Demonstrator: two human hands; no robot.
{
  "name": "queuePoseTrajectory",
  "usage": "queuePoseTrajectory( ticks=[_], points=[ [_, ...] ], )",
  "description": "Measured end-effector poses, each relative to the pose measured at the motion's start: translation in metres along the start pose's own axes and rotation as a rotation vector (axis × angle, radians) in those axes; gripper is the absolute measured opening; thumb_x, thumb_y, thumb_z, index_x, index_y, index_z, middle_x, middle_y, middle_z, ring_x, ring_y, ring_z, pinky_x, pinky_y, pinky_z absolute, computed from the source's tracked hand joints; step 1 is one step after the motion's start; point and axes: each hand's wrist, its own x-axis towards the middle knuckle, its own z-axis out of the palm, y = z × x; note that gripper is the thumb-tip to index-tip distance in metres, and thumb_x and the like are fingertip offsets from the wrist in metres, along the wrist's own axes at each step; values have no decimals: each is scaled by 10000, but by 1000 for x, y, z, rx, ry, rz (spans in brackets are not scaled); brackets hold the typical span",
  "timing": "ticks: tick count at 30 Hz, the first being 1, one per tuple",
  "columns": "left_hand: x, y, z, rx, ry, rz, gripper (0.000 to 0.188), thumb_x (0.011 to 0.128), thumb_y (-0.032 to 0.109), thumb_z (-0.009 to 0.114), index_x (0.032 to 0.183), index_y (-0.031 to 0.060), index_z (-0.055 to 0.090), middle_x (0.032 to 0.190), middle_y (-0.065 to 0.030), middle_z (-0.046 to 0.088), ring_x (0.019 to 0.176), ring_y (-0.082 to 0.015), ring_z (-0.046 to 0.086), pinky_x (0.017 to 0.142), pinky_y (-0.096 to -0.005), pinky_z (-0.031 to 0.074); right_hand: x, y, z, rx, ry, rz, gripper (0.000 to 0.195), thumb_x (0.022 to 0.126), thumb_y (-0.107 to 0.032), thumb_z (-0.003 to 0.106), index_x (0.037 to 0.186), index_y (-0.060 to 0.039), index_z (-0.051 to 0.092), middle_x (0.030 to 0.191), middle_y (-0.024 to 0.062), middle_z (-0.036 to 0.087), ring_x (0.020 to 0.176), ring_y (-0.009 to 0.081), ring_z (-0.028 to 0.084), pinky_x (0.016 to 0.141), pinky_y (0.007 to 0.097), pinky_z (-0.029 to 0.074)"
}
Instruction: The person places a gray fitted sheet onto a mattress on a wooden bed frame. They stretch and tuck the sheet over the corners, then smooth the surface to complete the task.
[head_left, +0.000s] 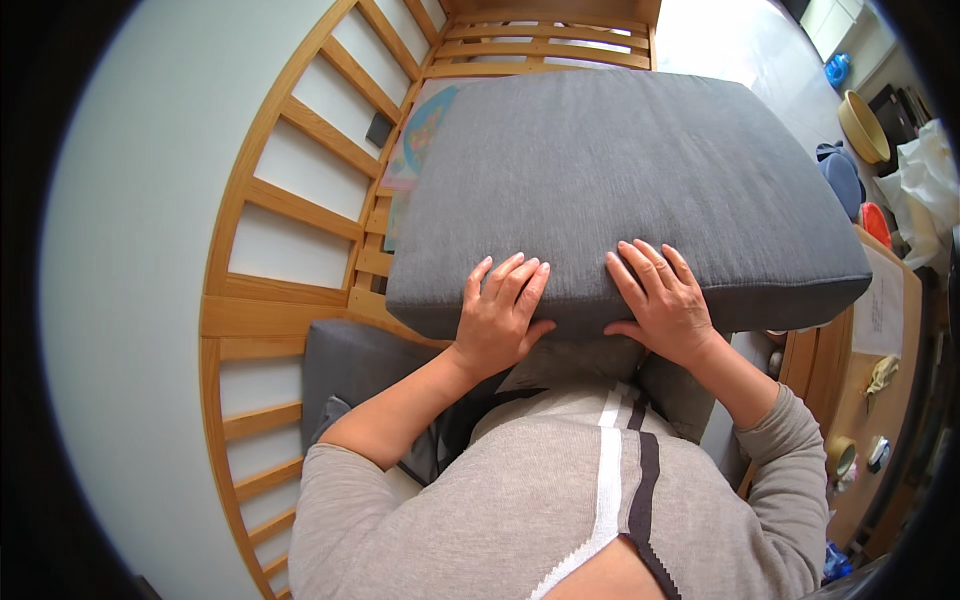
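A thick grey fabric seat cushion (600, 180) spans the space in front of me, over a slatted wooden sofa frame (277, 311). My left hand (502, 315) is on its near edge, fingers over the top and thumb against the front side. To the right, my right hand (660, 296) grips the same edge in a like way, fingers slightly spread. Beyond the cushion's left side, part of a colourful printed sheet (431, 127) shows on the slats. The cushion hides most of the seat and its own underside.
Another grey cushion (337, 367) stands against the backrest at my left. A wooden table (889, 420) on the right bears a printed paper (877, 307) and a tape roll (841, 456). Blue slippers (840, 180), a yellow basin (862, 127) and a white plastic bag (926, 187) lie farther right.
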Motion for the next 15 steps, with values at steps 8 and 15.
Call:
queuePoseTrajectory(
  ticks=[8, 15],
  points=[
    [-26, -14, 36, -31, 111, 67, 409, 741, 207, 732, 1098, 28, 647, 1055, -71, 640, 1015, -219, 622, 792, -365, 448, 10, -7, 42, -41, 220, -233, 222, 769, -249, 707, 803, -63, 591, 771, 39, 540, 790, 183, 591, 787, 299, 511],
    [1, -12, 36, -98, 208, 52, 195, 705, 92, 711, 879, 32, 646, 798, -61, 610, 738, -230, 611, 614, -350, 456, 34, 1, 41, 113, 188, -86, 239, 835, -203, 664, 677, -93, 524, 683, 29, 482, 682, 188, 544, 635, 323, 466]
  ],
)
